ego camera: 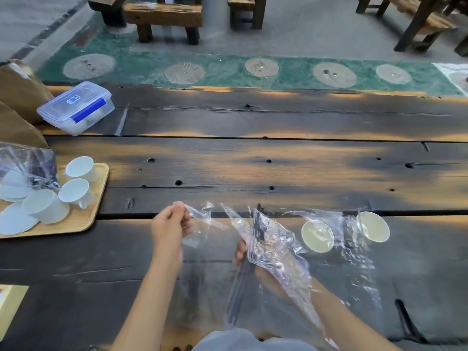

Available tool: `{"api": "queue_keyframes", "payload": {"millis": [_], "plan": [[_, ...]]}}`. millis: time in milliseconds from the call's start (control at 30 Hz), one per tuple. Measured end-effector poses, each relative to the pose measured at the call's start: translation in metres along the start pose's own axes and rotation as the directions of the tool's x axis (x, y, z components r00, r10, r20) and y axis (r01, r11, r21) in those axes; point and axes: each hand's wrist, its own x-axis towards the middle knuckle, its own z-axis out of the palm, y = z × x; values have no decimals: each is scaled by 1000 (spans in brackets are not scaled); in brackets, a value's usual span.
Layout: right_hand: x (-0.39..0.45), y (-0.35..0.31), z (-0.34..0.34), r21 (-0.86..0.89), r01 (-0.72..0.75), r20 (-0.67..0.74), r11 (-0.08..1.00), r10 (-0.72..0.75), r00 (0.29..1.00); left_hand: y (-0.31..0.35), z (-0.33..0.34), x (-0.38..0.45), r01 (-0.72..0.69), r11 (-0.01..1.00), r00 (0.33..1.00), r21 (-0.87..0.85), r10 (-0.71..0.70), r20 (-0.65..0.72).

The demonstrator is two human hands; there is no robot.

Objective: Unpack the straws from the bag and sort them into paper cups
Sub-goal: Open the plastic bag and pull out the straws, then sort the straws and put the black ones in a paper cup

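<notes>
Right hand [244,252] is clamped on the black straws [243,287] through the clear plastic bag [276,252], steadying the bundle. Left hand [170,225] pinches a torn bag strip [200,214], evidently opening it. Two paper cups [317,236] lie empty nearby.

Right hand [249,252] mostly covered by crumpled clear bag [273,247]; only fingers at its left side show, grip not readable. Dark straws [241,287] blurred into one bundle, count indeterminate, upper ends veiled by film. Two paper cups [317,236] seen through plastic, contents unreadable. At left edge, second plastic wrap [25,160] and white lids [15,219] cut off. Brown paper bags [17,97] also cropped.
</notes>
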Motion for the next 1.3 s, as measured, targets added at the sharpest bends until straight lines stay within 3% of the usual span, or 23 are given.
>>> {"api": "queue_keyframes", "payload": {"millis": [33,67,100,167,200,333,433,733,900,1067,1167,1300], "plan": [[8,2,-17,192,-38,19,981,35,999,-3,-6,2,37,999,999,-6,-36,38],[10,2,-15,234,-19,-6,972,21,1000,-8,-11,1,73,997,992,16,-74,106],[7,-5,-2,155,50,-97,987,-35,995,-13,-14,-2,97,993,977,62,-107,186],[17,-14,22,289,-111,5,951,114,993,-25,-21,-9,97,984,950,151,-137,281],[12,-19,24,245,-83,-120,966,115,986,-31,-25,-9,93,982,954,166,-135,267],[1,-48,17,196,-94,-244,976,142,959,-53,-54,9,133,988,991,83,-135,12],[6,-74,5,174,0,-323,985,57,945,-71,-85,27,183,983,967,-25,-185,-177],[38,-123,-33,192,194,-476,962,-81,876,-115,-144,37,268,890,746,-370,-434,-505],[52,-82,-36,70,-107,-506,992,128,853,-141,-153,37,276,846,696,-456,-504,-512],[72,2,-56,-83,-536,-623,840,376,686,-152,-150,33,338,809,656,-481,-569,-495],[81,33,-67,-135,-632,-671,763,399,626,-153,-147,28,394,816,599,-423,-577,-555],[93,50,-74,-177,-673,-706,718,384,595,-159,-156,29,419,813,588,-405,-582,-562]]}}
